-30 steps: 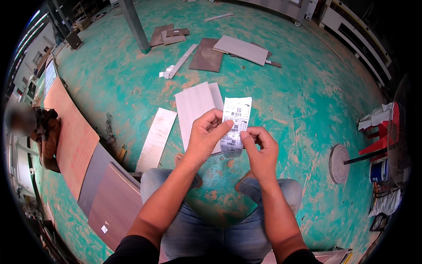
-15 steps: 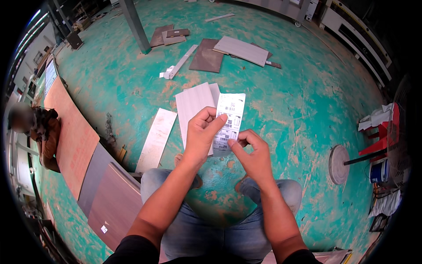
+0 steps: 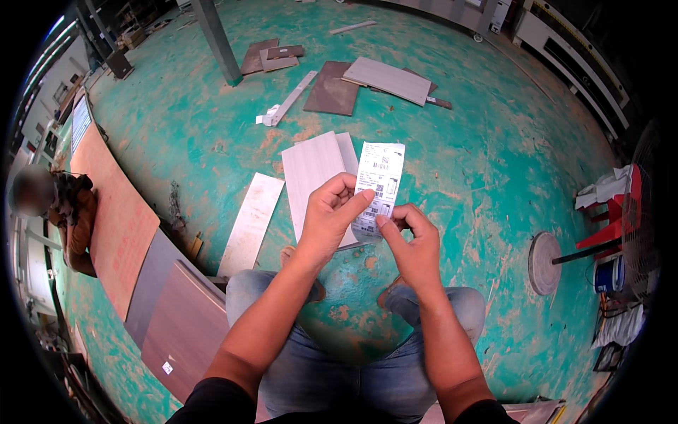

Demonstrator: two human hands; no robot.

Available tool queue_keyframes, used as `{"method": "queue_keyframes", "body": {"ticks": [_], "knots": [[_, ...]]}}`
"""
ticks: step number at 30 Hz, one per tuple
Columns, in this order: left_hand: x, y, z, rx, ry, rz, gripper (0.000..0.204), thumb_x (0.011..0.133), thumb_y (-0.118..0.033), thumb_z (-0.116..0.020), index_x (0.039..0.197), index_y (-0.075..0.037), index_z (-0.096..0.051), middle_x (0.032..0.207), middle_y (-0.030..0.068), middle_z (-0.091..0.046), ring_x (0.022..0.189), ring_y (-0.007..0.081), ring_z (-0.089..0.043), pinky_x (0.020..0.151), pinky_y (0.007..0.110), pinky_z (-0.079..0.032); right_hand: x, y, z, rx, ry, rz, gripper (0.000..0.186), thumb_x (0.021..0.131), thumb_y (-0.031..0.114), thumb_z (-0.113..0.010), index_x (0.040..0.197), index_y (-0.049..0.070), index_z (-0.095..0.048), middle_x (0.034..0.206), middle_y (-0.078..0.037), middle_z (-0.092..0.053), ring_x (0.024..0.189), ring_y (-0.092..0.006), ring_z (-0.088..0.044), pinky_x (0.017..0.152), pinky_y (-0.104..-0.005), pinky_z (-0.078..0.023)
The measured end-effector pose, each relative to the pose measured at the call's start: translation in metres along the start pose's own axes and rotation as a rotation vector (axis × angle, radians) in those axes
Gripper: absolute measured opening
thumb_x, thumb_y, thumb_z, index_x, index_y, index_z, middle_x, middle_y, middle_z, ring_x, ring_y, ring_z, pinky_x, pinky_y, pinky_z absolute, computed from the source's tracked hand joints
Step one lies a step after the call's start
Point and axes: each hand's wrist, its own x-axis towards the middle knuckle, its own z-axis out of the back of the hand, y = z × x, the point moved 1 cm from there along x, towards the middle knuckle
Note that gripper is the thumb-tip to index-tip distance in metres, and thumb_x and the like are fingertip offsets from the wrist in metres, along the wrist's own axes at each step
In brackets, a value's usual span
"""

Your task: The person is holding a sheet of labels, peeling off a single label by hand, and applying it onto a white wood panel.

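Places are given relative to the stacked pale boards (image 3: 308, 161). Far to the left of the boards, a co-worker (image 3: 79, 230) is at the outer edge of an orange-brown sheet (image 3: 119, 237); a brown panel (image 3: 185, 332) lies to the boards' lower left. Immediately left of the boards, a narrow white board (image 3: 251, 225) rests with its upper end close beside their left edge. Overlapping the boards' right side in view, the left hand (image 3: 330, 215) has its grip closed on the left edge of a label strip (image 3: 382, 164), thumb in front. The strip is held up just right of the boards, printed face toward the person, top end free, lower end partly obscured. Farther right, the right hand (image 3: 417, 244) has its grip pinching the strip's lower right edge, fingers curled.

Good handling probably calls for light pinches at opposite margins, with just enough tension to hold the thin strip flat without creasing, and thumbs set off the codes so that the print stays legible.

Right of the boards, green floor (image 3: 480, 212) extends toward a round grey base (image 3: 544, 263), with a red stool (image 3: 611, 227) beyond it. Sideways movement therefore appears freer on this side than to the boards' left, where panel edges crowd together.
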Motion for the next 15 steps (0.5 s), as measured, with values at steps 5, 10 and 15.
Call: {"method": "queue_keyframes", "body": {"ticks": [5, 10, 15], "knots": [[0.0008, 0.0001, -0.0002, 0.001, -0.003, -0.008, 0.008, 0.104, -0.011, -0.077, 0.108, -0.005, -0.073, 0.097, -0.0004, -0.076, 0.088, 0.0044, -0.066, 0.082, 0.024, -0.050, 0.0011, 0.0013, 0.0016, -0.015, 0.005, -0.005, 0.013, 0.100, 0.008, -0.079, 0.100, -0.003, -0.072, 0.093, -0.006, -0.071, 0.081, -0.0101, -0.063, 0.076, -0.0276, -0.052], [0.0024, 0.0050, 0.0039, 0.036, 0.004, 0.004, 0.011, 0.107, -0.016, -0.072, 0.107, -0.005, -0.073, 0.099, -0.0002, -0.075, 0.094, 0.0063, -0.065, 0.090, 0.027, -0.051, 0.0006, -0.0040, 0.0023, 0.142, -0.028, -0.122, 0.012, 0.105, 0.010, -0.077, 0.106, -0.002, -0.074, 0.094, -0.003, -0.075, 0.083, -0.0062, -0.065, 0.077, -0.0252, -0.053], [0.0040, 0.0074, 0.0064, 0.056, 0.056, -0.020, 0.017, 0.110, -0.020, -0.066, 0.106, -0.005, -0.074, 0.101, 0.0007, -0.076, 0.097, 0.0094, -0.066, 0.094, 0.030, -0.051, 0.0032, -0.0065, 0.0055, 0.266, -0.073, -0.150, 0.011, 0.107, 0.010, -0.075, 0.109, -0.001, -0.074, 0.096, 0.000, -0.075, 0.084, -0.0028, -0.064, 0.076, -0.0228, -0.052]]}}
